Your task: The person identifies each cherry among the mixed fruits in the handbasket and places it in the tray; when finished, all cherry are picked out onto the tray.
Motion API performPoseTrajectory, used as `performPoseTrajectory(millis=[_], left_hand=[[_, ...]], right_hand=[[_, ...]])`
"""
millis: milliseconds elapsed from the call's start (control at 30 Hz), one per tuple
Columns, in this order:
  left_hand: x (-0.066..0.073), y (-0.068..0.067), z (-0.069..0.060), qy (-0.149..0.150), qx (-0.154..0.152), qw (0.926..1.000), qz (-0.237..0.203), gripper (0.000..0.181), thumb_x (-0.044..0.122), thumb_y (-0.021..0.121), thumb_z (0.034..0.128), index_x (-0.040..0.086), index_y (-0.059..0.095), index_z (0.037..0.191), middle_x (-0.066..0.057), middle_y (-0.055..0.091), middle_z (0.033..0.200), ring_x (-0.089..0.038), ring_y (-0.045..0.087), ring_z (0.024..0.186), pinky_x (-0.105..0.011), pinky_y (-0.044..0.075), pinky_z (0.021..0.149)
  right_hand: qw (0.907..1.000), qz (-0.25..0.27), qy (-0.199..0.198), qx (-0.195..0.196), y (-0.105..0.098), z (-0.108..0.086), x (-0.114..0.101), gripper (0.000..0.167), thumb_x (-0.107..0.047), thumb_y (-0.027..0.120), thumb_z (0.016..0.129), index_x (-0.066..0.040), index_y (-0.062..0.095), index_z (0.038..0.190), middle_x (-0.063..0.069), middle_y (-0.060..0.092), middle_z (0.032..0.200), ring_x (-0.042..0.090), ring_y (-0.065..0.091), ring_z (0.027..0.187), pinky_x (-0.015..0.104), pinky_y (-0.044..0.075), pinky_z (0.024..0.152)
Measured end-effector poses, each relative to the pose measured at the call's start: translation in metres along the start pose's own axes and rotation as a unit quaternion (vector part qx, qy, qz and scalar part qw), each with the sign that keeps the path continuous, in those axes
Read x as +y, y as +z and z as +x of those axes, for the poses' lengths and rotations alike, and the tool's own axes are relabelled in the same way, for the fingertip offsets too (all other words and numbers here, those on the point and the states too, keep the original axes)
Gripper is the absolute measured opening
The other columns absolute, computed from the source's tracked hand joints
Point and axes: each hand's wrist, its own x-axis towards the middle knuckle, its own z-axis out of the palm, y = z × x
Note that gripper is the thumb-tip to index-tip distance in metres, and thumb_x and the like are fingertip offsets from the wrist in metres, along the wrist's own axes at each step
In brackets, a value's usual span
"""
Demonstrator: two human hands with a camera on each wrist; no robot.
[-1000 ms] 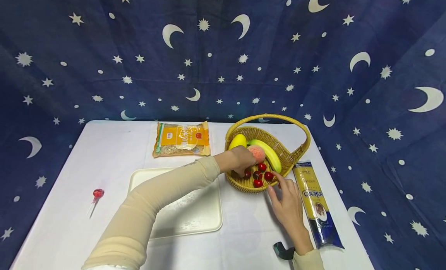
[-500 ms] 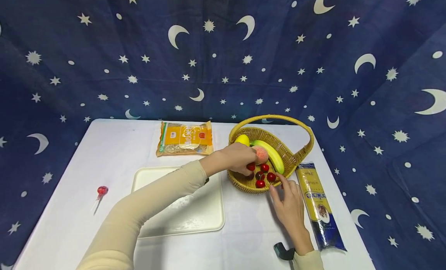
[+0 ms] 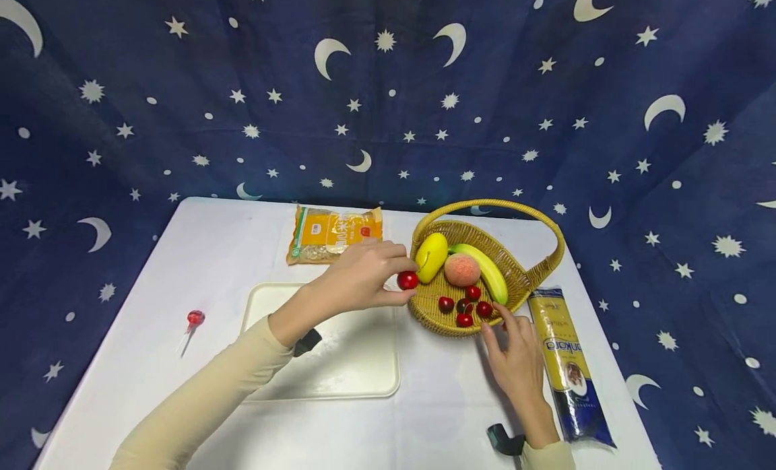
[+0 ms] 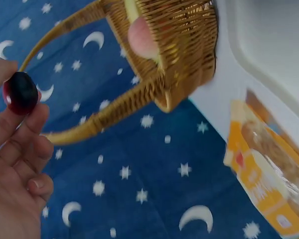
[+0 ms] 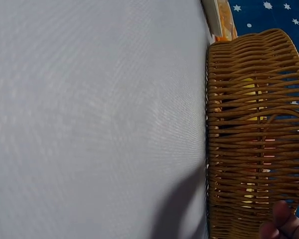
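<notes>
left sleeve (image 3: 209, 399): long, plain cream | black block (image 3: 307, 342): beside left sleeve's cuff | right sleeve (image 3: 548, 456): matching cream

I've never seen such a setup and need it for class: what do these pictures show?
There is no machine: a person works with bare hands, the left hand and the right hand. The wide picture is taken from the head, the smaller two from the left and right wrists. On the white table are a long yellow-and-blue packet, an orange plastic packet, a cream rectangular tray, a round red lollipop and a yellow-brown woven basket. Inside it lie a curved yellow banana, a round pinkish peach, an oval yellow fruit and dark-red cherries. The left hand pinches one glossy round red cherry; the right hand holds the basket's near rim.
</notes>
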Motion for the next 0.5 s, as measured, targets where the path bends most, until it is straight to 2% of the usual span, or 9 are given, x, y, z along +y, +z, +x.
performPoseTrajectory(millis=[100,233,367,500], left_hand=[[0.002,-0.015,-0.026,-0.034,0.039,0.9986,-0.008,0.027,0.039,0.083,0.0889,0.021,0.082,0.109,0.008,0.072,0.091,-0.009,0.062,0.08,-0.029,0.049,0.073],[0.002,-0.031,-0.059,-0.086,0.073,0.9937,0.001,0.029,0.038,0.085,0.0865,0.02,0.082,0.109,0.008,0.076,0.093,-0.012,0.066,0.083,-0.03,0.049,0.074],[-0.001,-0.038,-0.094,-0.136,0.099,0.9855,0.016,0.032,0.036,0.087,0.0832,0.018,0.082,0.109,0.007,0.076,0.093,-0.014,0.067,0.085,-0.031,0.047,0.073],[-0.004,-0.038,-0.128,-0.181,0.122,0.9758,0.02,0.034,0.03,0.09,0.0797,0.016,0.082,0.109,0.004,0.076,0.092,-0.013,0.065,0.081,-0.031,0.042,0.07]], right_hand=[[1.0,-0.001,0.005,-0.004,-0.001,0.0,-0.001,0.048,-0.029,0.073,0.097,-0.014,0.065,0.142,0.014,0.058,0.096,0.03,0.047,0.085,0.039,0.033,0.074],[0.9999,-0.002,0.012,-0.011,-0.001,0.001,-0.002,0.046,-0.03,0.071,0.099,-0.014,0.064,0.142,0.015,0.058,0.096,0.03,0.046,0.082,0.039,0.032,0.074],[0.9998,0.003,0.013,-0.016,0.0,0.002,-0.002,0.046,-0.03,0.07,0.1,-0.015,0.064,0.142,0.016,0.058,0.096,0.031,0.048,0.083,0.04,0.032,0.074],[0.9998,0.013,0.009,-0.014,0.001,0.003,-0.002,0.045,-0.028,0.07,0.099,-0.014,0.065,0.142,0.018,0.059,0.097,0.034,0.049,0.085,0.042,0.033,0.075]])
